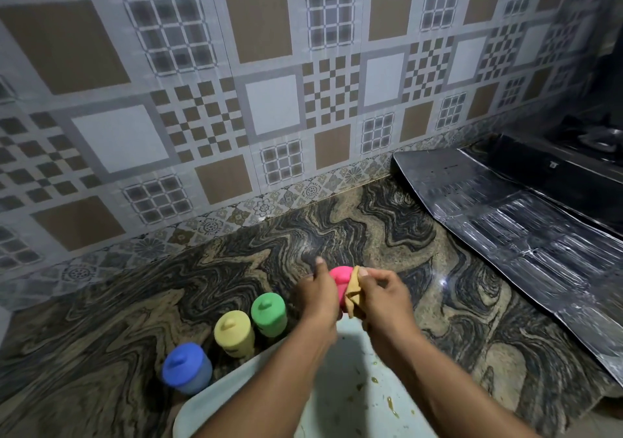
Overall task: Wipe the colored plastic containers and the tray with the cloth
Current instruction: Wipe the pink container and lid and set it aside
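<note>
Left hand (317,294) grips the pink container (338,278), held up over the far end of the pale tray (360,397), while right hand (382,297) pinches the tan cloth (353,297), fingers curled, and presses it on the container's right side. Green (268,314), yellow (234,333) and blue (187,367) containers stand upright in a diagonal row on the counter (337,222), just beside the tray's left edge. The tray shows yellowish stains; a foil sheet (505,215) lies on the counter, far right.
</note>
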Demonstrator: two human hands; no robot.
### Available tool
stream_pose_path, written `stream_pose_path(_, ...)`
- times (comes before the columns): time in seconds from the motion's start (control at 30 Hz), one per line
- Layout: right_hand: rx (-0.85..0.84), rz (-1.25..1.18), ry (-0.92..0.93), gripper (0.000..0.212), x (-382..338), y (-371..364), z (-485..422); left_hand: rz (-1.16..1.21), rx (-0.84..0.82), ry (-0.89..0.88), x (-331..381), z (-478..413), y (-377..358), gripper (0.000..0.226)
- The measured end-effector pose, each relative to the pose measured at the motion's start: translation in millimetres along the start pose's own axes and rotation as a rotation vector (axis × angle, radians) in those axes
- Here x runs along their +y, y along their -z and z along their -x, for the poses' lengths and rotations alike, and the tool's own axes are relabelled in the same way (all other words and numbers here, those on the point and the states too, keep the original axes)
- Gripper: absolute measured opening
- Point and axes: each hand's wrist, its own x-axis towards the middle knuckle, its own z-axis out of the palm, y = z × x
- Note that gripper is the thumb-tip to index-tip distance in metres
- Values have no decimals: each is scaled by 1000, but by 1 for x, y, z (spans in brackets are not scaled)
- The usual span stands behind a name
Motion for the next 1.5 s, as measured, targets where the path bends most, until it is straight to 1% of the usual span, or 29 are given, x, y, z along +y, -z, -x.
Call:
stream_pose_path(0.07,-181,73,-68,9,-15,14,-12,-123,-282,83,4,-4,14,52)
stream_pose_path(0.1,-259,91,-95,7,-21,19,-16,-169,-357,86,8,-9,19,50)
stream_pose_path(0.13,-294,96,-98,7,-25,19,-16,-169,-355,51,12,-11,18,46)
stream_pose_path(0.17,-276,101,-72,8,-24,15,-15,-126,-294,-4,17,-10,15,42)
stream_pose_path(0.23,-118,71,24,10,-9,1,-7,-39,-61,-108,21,-6,3,41)
stream_pose_path(0.3,37,-25,74,10,11,-11,5,6,129,-138,18,-2,-6,48)
stream_pose_path(0.37,108,-102,70,8,18,-12,13,-40,175,-115,10,-2,-2,53)
stream_pose_path(0.4,123,-87,78,8,16,-8,12,-118,157,-145,4,-6,2,57)
stream_pose_path(0.43,130,-61,90,7,15,-2,8,-197,111,-219,-4,-10,8,60)
stream_pose_path(0.47,135,-35,102,8,11,2,3,-233,39,-329,-9,-13,13,57)
stream_pose_path(0.53,124,-3,96,9,4,9,-5,-237,-184,-556,-13,-12,24,36)
stream_pose_path(0.57,105,9,87,9,1,11,-7,-270,-282,-626,-14,-13,28,25)
stream_pose_path(0.6,86,24,76,8,0,11,-8,-321,-341,-664,-13,-14,32,19)
stream_pose_path(0.63,65,39,66,7,0,11,-9,-368,-361,-683,-14,-17,35,18)
stream_pose_path(0.8,-10,79,22,7,10,7,-10,-477,-286,-716,-19,-26,48,33)
stream_pose_path(0.87,-39,110,10,6,13,6,-11,-503,-284,-709,-23,-31,52,30)
stream_pose_path(0.97,-87,123,28,4,15,1,-15,-570,-278,-691,-23,-36,56,18)
stream_pose_path(1.0,-83,135,47,4,16,1,-19,-597,-269,-712,-22,-38,57,16)
stream_pose_path(1.07,-1,150,83,3,18,2,-27,-654,-212,-774,-18,-43,60,17)
stream_pose_path(1.17,91,48,36,3,15,14,-36,-743,-150,-799,-13,-56,68,16)
stream_pose_path(1.23,73,50,0,6,14,22,-37,-870,-157,-806,-12,-64,71,12)
stream_pose_path(1.33,30,74,-38,9,21,26,-37,-1011,-189,-826,-15,-72,70,14)
stream_pose_path(1.4,17,99,-38,10,27,25,-38,-1040,-212,-826,-18,-74,67,15)
stream_pose_path(1.5,6,120,-50,4,28,25,-39,-1029,-233,-834,-20,-75,65,14)
